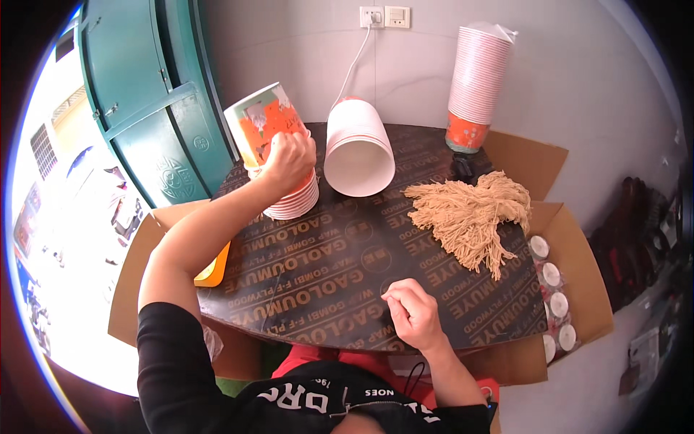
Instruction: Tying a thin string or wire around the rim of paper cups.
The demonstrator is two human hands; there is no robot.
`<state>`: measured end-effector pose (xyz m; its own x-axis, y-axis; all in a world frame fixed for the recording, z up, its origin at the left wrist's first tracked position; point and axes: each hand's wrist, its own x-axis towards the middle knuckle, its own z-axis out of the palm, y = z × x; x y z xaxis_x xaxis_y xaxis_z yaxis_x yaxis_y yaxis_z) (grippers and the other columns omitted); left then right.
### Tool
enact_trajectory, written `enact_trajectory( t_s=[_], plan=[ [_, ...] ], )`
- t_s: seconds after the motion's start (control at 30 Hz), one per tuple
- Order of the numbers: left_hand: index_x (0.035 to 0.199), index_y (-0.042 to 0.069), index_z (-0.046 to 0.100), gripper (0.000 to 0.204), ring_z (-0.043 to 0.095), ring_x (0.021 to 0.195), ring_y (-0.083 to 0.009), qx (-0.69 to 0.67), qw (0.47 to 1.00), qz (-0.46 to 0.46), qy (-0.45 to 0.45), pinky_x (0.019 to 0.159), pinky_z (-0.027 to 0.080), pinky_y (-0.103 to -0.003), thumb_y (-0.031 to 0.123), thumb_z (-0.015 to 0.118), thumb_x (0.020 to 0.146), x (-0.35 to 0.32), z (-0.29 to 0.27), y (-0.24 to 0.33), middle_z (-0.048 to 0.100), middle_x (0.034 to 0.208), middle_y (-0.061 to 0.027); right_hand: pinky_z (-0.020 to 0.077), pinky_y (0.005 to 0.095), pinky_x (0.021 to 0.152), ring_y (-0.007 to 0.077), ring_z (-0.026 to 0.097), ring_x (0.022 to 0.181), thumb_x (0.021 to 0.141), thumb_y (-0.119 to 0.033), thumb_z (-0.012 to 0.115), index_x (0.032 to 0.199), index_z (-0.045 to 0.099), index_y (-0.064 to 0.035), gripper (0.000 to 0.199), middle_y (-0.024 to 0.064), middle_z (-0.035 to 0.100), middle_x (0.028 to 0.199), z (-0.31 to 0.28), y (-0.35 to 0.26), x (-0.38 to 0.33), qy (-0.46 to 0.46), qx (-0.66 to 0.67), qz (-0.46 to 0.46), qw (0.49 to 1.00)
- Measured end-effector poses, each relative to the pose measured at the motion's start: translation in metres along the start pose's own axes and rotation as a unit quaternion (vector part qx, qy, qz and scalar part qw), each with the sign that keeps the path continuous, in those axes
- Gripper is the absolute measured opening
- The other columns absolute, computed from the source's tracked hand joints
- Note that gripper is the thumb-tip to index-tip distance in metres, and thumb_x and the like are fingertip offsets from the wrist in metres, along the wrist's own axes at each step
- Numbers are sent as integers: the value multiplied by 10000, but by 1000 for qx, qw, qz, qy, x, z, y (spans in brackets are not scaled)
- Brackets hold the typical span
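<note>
My left hand [290,158] is closed on a paper tub [264,119] with an orange and pale green print. The tub is tilted, just above a stack of nested paper tubs [295,204] whose white rims show near the table top. Part of that stack lies behind my hand and forearm. My right hand [414,312] is held over the front edge of the table, its fingers curled in, with nothing visible in them. Further back, in the middle, a set of nested white tubs [359,160] lies on its side, its open mouth facing me.
The dark printed plywood table [311,289] has a curved edge. At the right lies a bundle of beige cord strands [470,217]; behind it a tall stack of tubs [477,90] stands beside a small black object [463,168]. A cardboard box [578,267] holds several white-topped jars. A yellow object [213,269] sits at left.
</note>
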<state>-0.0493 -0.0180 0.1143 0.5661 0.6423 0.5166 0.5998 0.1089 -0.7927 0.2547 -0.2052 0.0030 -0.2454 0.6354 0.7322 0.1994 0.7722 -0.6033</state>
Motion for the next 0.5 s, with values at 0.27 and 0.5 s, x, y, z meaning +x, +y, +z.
enact_trajectory(
  t_s=[0.27,0.5],
  plan=[
    [927,29,622,193,686,803,-278,-252,949,-22,-189,660,508,-397,193,613,825,-35,-42,67,662,876,-153,513,325,595,255,642,692,865,22,627,902,634,3,42,124,636,896,-1,1,2,-72,19,57,996],
    [1153,-141,445,430,551,1047,-466,-567,767,-297,-42,933,464,-493,23,564,774,-45,-6,129,520,1093,-355,525,361,674,280,655,768,881,-32,626,1007,608,-2,131,149,621,900,3,19,51,-133,-67,144,978]
  ],
)
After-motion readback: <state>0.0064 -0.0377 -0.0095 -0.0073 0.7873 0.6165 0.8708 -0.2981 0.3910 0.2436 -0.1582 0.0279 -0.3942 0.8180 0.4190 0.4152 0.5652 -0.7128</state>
